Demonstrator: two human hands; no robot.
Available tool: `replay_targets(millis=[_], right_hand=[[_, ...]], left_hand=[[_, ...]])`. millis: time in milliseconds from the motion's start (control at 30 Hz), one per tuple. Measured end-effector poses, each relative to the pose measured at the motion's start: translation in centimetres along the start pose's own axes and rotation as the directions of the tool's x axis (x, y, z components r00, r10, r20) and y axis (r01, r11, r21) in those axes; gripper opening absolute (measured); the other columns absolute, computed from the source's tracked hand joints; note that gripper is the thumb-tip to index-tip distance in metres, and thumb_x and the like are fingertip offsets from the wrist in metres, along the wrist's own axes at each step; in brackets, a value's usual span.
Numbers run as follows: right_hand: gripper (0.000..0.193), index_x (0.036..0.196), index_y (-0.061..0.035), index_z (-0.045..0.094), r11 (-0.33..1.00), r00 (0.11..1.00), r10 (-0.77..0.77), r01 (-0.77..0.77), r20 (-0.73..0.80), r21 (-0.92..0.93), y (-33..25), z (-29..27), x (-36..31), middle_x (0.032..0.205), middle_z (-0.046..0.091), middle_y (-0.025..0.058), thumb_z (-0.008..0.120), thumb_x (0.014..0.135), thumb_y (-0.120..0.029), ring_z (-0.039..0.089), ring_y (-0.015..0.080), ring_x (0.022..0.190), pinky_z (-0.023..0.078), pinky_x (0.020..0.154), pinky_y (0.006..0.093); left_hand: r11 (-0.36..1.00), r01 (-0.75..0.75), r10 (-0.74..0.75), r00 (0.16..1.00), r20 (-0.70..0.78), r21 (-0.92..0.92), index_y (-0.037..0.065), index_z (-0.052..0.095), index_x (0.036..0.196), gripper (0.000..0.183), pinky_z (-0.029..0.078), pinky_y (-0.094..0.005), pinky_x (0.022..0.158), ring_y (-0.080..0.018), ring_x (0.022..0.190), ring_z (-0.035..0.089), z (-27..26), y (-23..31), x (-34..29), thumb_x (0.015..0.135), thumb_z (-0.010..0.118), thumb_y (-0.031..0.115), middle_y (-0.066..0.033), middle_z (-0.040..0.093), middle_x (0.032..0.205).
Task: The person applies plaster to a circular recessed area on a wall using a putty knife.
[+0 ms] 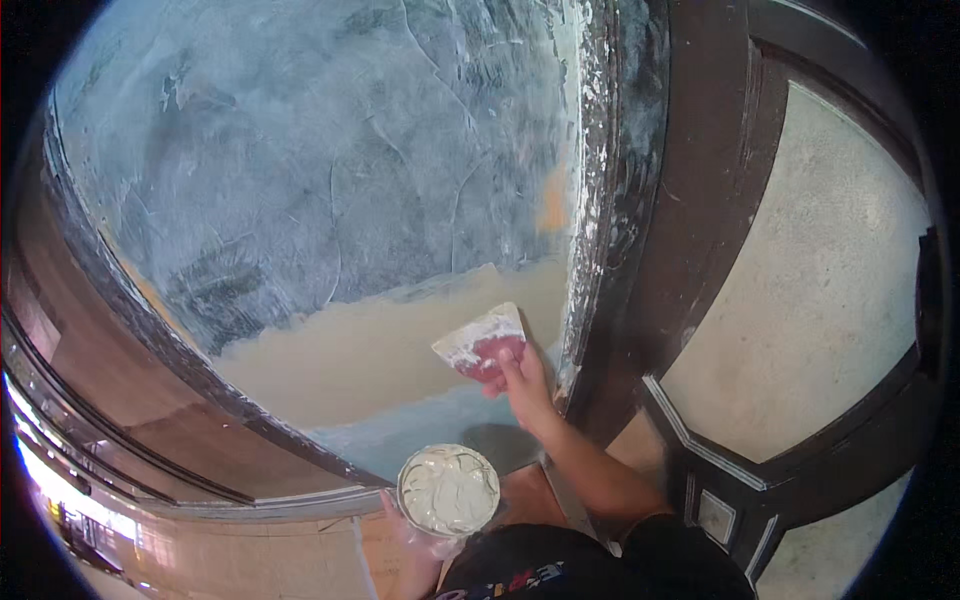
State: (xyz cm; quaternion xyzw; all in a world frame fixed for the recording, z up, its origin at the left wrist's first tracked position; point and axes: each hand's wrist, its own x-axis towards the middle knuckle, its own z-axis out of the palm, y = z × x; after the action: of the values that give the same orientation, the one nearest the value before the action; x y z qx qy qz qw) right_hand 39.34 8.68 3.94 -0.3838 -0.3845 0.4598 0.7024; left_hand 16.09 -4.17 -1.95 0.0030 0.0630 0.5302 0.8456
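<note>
In front of a blue-grey wall panel (300,180), my right hand (526,386) grips a red putty knife (490,345) whose broad blade is smeared with cream-white filler. The blade is close to a cream band of filler (390,345) spread across the panel's lower part; whether it touches the surface I cannot tell. Lower down, my left hand (420,538) is wrapped around a round tub (449,489) of whitish filler, its surface swirled. Most of the left fingers are hidden under and behind the tub.
A dark, chipped wooden frame (600,190) edges the panel on the right. Beyond it stand dark panelled boards (690,230) with a pale inset (800,290). Tan floor (270,550) lies below left, beside a curved ledge (260,505). A blue-grey strip of panel shows under the filler band.
</note>
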Motion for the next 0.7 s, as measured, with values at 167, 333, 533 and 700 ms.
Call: replay_targets(millis=[167, 333, 533, 700], right_hand=[[0.026, 0.117, -0.0027, 0.047, 0.997, 0.997, 0.060, -0.062, -0.040, -0.039, -1.0, 3.3, 1.5, 0.098, 0.064, 0.0097, 0.047, 0.103, -0.024, 0.063, 0.0131, 0.062, 0.052, 0.057, 0.0262], [0.032, 0.121, -0.0019, 0.048, 0.984, 0.981, 0.175, -0.174, -0.085, 0.028, 6.1, 0.1, -3.3, 0.104, 0.065, 0.0108, 0.048, 0.103, -0.028, 0.065, 0.0158, 0.066, 0.055, 0.060, 0.0277], [0.029, 0.117, -0.0020, 0.052, 1.000, 1.000, -0.004, 0.005, 0.024, -0.019, 2.8, 5.7, -0.6, 0.103, 0.065, 0.0103, 0.048, 0.103, -0.027, 0.065, 0.0161, 0.067, 0.054, 0.059, 0.0277], [0.028, 0.113, 0.0023, 0.050, 0.991, 0.989, 0.125, -0.129, -0.080, -0.045, 7.7, 5.2, -2.5, 0.104, 0.066, 0.0136, 0.047, 0.103, -0.023, 0.066, 0.0162, 0.066, 0.054, 0.056, 0.0275]], left_hand=[[0.974, 0.000, 0.022, 0.995, -0.093, 0.225, 0.012, 0.031, 0.151, 0.088, 0.032, -0.0548, 0.111, -0.0373, 0.137, 0.038, 0.6, 1.2, -0.2, 0.090, 0.027, 0.075, -0.0141, 0.035, 0.153], [0.971, -0.036, 0.064, 0.992, -0.111, 0.237, 0.011, 0.031, 0.151, 0.087, 0.033, -0.0539, 0.111, -0.0373, 0.136, 0.039, 0.7, 3.5, -1.3, 0.090, 0.028, 0.075, -0.0144, 0.035, 0.153], [0.937, -0.018, 0.051, 0.995, -0.086, 0.350, 0.012, 0.030, 0.151, 0.090, 0.032, -0.0545, 0.112, -0.0378, 0.137, 0.037, -0.4, 6.1, -1.7, 0.088, 0.029, 0.076, -0.0144, 0.032, 0.154], [0.988, 0.030, -0.018, 0.997, -0.080, 0.154, 0.012, 0.031, 0.151, 0.091, 0.031, -0.0557, 0.112, -0.0387, 0.137, 0.038, -0.4, 7.9, -1.9, 0.088, 0.029, 0.077, -0.0146, 0.033, 0.154]])
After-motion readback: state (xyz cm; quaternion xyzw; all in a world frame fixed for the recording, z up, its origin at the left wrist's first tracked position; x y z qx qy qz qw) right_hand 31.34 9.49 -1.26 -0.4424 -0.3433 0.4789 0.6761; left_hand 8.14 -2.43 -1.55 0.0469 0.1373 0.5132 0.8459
